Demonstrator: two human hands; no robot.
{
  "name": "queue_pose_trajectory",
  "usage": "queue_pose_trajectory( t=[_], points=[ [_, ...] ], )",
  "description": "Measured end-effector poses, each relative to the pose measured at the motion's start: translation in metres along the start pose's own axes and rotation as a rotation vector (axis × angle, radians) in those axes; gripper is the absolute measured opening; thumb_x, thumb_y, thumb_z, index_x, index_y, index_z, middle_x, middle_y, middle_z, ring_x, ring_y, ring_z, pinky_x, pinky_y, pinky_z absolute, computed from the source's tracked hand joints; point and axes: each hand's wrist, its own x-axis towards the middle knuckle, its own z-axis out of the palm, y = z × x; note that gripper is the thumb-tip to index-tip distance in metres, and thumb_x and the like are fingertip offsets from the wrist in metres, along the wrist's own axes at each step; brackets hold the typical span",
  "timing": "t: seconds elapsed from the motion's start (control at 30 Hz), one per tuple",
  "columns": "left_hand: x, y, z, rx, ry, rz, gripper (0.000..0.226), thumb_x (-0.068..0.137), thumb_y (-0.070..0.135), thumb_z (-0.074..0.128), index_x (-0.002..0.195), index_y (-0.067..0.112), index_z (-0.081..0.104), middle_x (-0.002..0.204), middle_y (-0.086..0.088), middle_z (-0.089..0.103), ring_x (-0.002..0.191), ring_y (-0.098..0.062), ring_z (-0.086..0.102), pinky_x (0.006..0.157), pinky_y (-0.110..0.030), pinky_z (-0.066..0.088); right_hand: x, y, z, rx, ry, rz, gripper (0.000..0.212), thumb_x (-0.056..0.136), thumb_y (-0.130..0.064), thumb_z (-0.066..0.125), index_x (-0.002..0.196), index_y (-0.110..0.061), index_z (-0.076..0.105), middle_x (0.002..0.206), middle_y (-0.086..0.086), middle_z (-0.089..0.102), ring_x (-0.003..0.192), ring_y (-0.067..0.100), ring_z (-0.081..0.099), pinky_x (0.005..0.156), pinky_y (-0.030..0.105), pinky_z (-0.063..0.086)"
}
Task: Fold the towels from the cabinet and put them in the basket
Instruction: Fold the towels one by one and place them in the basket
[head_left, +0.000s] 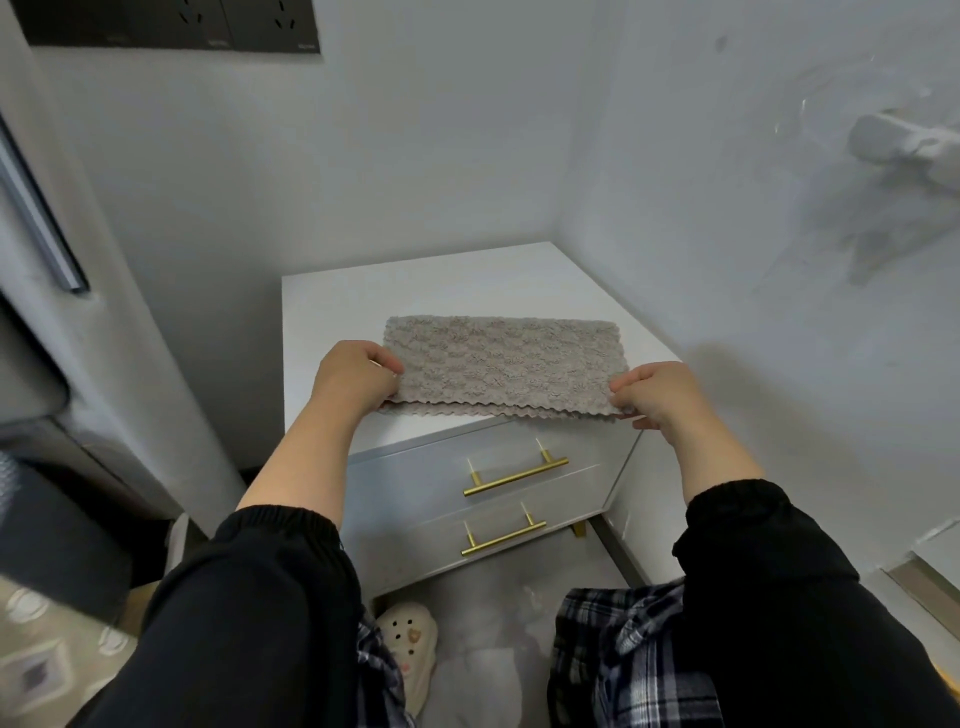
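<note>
The towel lies folded in half on the cabinet top, its near corners pinched by the left hand and right hand; I would line up both scalloped edges before pressing flat.

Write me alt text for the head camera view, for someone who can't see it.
Two hands, left hand and right hand, pinch the near corners of a grey-brown towel folded flat on a white cabinet in a room corner. Below are two closed drawers with gold handles.
</note>
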Motion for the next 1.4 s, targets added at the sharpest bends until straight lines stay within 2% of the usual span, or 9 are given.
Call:
queue_pose_trajectory(
  t=[0.2, 0.33, 0.5, 0.63, 0.77, 0.9, 1.07, 1.27, 1.4],
  points=[
    [0.002, 0.003, -0.007, -0.13, -0.033, 0.044, 0.033, 0.075, -0.016, 0.057, 0.07, 0.015, 0.065, 0.06, -0.003, 0.047, 0.067, -0.025, 0.055, 0.077, -0.042, 0.057, 0.003, 0.002, -0.002, -0.003, 0.018, -0.006, 0.027, 0.079, 0.009, 0.063, 0.064, -0.014, 0.06, 0.092, 0.006, 0.065, 0.059, 0.013, 0.052, 0.055, 0.025, 0.045],
    [0.0, 0.004, -0.006, 0.006, -0.142, 0.038, 0.026, 0.077, -0.013, 0.055, 0.071, 0.011, 0.063, 0.063, -0.009, 0.054, 0.057, -0.024, 0.053, 0.047, -0.019, 0.047, 0.005, 0.003, -0.003, -0.067, -0.001, 0.029, 0.025, 0.078, 0.009, 0.063, 0.066, -0.012, 0.058, 0.089, 0.009, 0.064, 0.06, 0.017, 0.054, 0.056, 0.025, 0.044],
    [-0.003, 0.01, 0.007, 0.563, 0.002, 0.227, 0.008, 0.082, 0.03, 0.064, 0.079, 0.022, 0.065, 0.105, -0.006, 0.056, 0.106, -0.027, 0.049, 0.081, -0.033, 0.045, 0.004, 0.006, -0.006, -0.24, -0.041, 0.059, 0.017, 0.081, -0.002, 0.064, 0.069, -0.01, 0.054, 0.084, 0.013, 0.06, 0.073, 0.023, 0.057, 0.06, 0.026, 0.041],
    [-0.007, 0.016, 0.028, 0.659, -0.131, 0.511, 0.051, 0.085, 0.054, 0.058, 0.128, 0.027, 0.055, 0.154, -0.005, 0.027, 0.142, -0.028, 0.017, 0.113, -0.045, 0.024, 0.003, 0.01, -0.008, -0.157, -0.118, 0.093, 0.025, 0.088, -0.024, 0.065, 0.103, -0.004, 0.065, 0.092, 0.008, 0.059, 0.082, 0.021, 0.055, 0.065, 0.028, 0.04],
    [-0.005, 0.006, 0.042, 0.769, -0.39, 0.448, 0.072, 0.091, 0.061, 0.04, 0.152, 0.032, 0.012, 0.161, 0.003, -0.004, 0.147, -0.024, -0.008, 0.118, -0.051, 0.002, 0.004, 0.008, -0.006, 0.026, -0.103, 0.132, 0.022, 0.088, -0.018, 0.067, 0.103, -0.005, 0.057, 0.079, 0.009, 0.054, 0.055, 0.017, 0.049, 0.048, 0.024, 0.037],
    [0.002, 0.002, 0.044, 0.786, -0.35, 0.449, 0.065, 0.096, 0.057, 0.03, 0.152, 0.034, 0.007, 0.161, 0.004, -0.006, 0.147, -0.023, -0.01, 0.118, -0.051, -0.001, 0.011, 0.005, 0.001, 0.202, 0.006, 0.051, 0.016, 0.087, -0.013, 0.067, 0.081, -0.005, 0.054, 0.066, 0.016, 0.059, 0.031, 0.012, 0.039, 0.034, 0.017, 0.031],
    [0.008, 0.002, 0.055, 0.784, -0.18, 0.416, 0.061, 0.098, 0.055, 0.026, 0.152, 0.031, 0.011, 0.161, 0.001, -0.001, 0.147, -0.024, -0.007, 0.117, -0.051, 0.0, 0.02, -0.008, 0.013, 0.322, 0.183, -0.143, 0.01, 0.087, -0.011, 0.067, 0.082, -0.003, 0.062, 0.054, 0.008, 0.057, 0.036, 0.012, 0.053, 0.041, 0.023, 0.048],
    [0.013, 0.01, 0.06, 0.571, -0.109, 0.477, 0.057, 0.093, 0.042, 0.052, 0.145, 0.026, 0.036, 0.156, 0.001, 0.025, 0.146, -0.022, 0.008, 0.116, -0.051, 0.007, 0.029, 0.002, 0.02, -0.24, 0.5, -0.324, 0.028, 0.09, -0.022, 0.058, 0.116, -0.011, 0.06, 0.1, 0.005, 0.059, 0.094, 0.022, 0.055, 0.076, 0.026, 0.039],
    [0.013, 0.011, 0.05, 0.439, -0.063, 0.613, 0.032, 0.084, 0.025, 0.066, 0.116, 0.019, 0.063, 0.118, -0.003, 0.058, 0.119, -0.023, 0.044, 0.099, -0.037, 0.036, 0.022, -0.011, 0.031, -0.348, 0.297, -0.645, 0.025, 0.089, -0.023, 0.062, 0.111, -0.014, 0.066, 0.12, 0.007, 0.054, 0.119, 0.023, 0.041, 0.098, 0.03, 0.033]
  ],
)
